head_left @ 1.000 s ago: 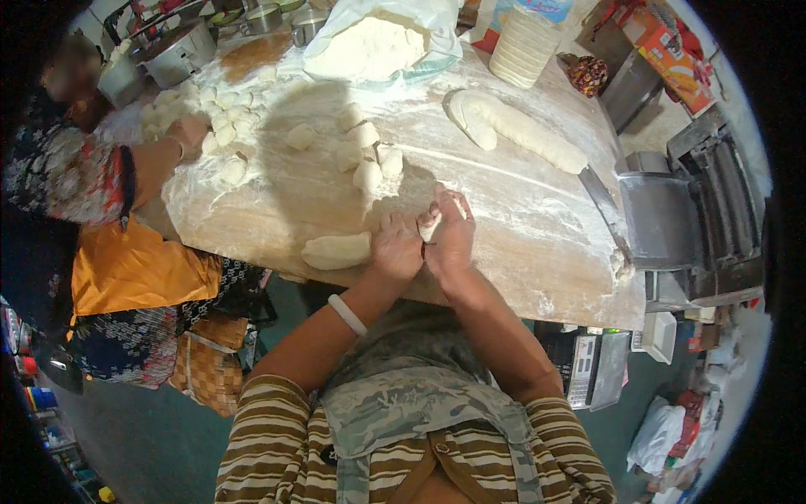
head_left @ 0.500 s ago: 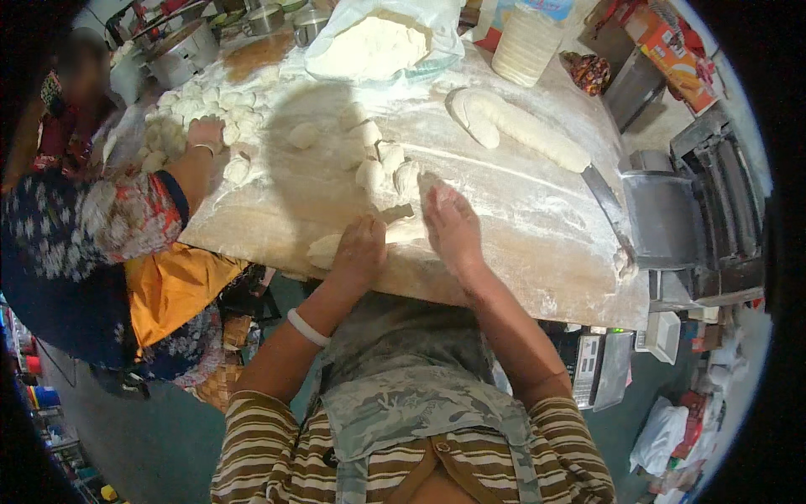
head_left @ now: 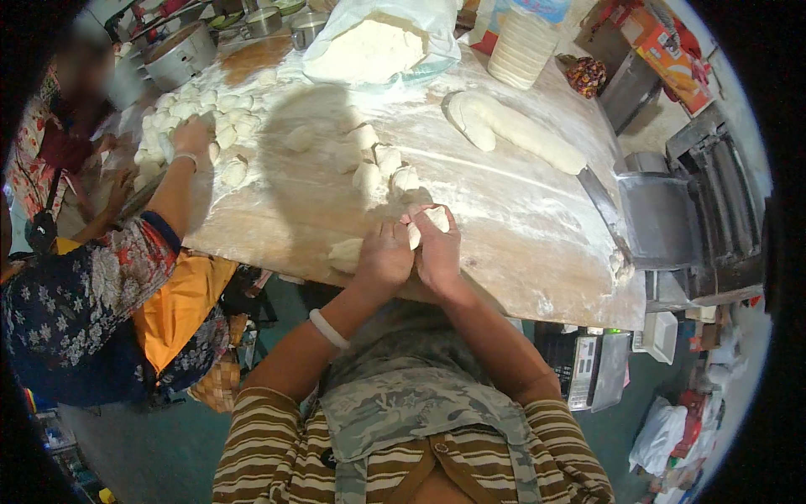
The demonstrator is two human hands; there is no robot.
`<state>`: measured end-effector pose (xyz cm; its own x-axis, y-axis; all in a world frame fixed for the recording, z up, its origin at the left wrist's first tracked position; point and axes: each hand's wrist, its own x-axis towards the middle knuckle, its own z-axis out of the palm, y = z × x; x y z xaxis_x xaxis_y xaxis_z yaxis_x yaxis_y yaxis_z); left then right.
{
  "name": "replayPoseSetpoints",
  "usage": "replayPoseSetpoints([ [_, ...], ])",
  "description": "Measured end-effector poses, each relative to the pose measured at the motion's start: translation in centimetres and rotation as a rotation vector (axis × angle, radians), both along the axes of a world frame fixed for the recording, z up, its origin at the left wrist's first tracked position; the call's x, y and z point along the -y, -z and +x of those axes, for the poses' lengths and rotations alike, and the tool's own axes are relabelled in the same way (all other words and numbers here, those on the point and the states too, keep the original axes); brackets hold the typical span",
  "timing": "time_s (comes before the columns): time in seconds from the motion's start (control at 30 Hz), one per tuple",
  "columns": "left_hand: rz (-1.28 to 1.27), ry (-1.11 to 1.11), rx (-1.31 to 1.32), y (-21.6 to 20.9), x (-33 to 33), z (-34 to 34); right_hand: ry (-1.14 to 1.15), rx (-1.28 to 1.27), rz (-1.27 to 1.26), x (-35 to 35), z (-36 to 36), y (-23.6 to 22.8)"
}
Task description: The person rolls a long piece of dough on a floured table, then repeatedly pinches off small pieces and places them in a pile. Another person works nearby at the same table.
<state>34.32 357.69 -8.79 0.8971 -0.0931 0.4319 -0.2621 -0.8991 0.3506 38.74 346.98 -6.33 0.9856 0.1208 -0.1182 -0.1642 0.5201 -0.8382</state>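
My left hand [head_left: 384, 259] is closed around a length of dough [head_left: 344, 254] at the near edge of the floured board; one end sticks out to the left. Against it, my right hand [head_left: 438, 260] has its fingers closed on a lump of dough [head_left: 437, 218] that shows above the knuckles. Whether the two bits of dough are joined is hidden by my fingers. Just beyond my hands lie several cut dough pieces [head_left: 368, 178]. Farther right rests a thick, bent dough roll [head_left: 529, 139].
On the left, another person's hand [head_left: 193, 139] reaches into many dough balls [head_left: 231, 134]. A flour bag [head_left: 374, 55] and a plastic jar [head_left: 525, 46] stand at the back. A long knife-like blade [head_left: 604, 206] lies by the board's right side, beside a metal machine [head_left: 659, 218].
My right hand has come in to my left and closed on dough. The flat piece seen by my left hand is now out of sight. The other person's arm has shifted slightly.
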Motion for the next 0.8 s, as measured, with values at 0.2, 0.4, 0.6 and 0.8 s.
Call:
replayPoseSetpoints([
  [0.2,0.091,-0.161,-0.024,1.8,1.6,1.1,0.131,0.087,-0.033,-0.8,1.6,1.0],
  [0.4,-0.990,0.144,0.117,1.7,2.2,1.7,-0.261,-0.081,0.261,-1.2,-2.4,-9.6],
  [0.6,-0.018,0.008,-0.171,-1.2,-3.3,-1.0,0.063,0.428,-0.520,4.0,4.9,-3.9],
  [0.8,-0.006,-0.058,-0.039,0.2,-3.6,-2.1,-0.051,0.010,-0.204,1.9,1.4,2.0],
])
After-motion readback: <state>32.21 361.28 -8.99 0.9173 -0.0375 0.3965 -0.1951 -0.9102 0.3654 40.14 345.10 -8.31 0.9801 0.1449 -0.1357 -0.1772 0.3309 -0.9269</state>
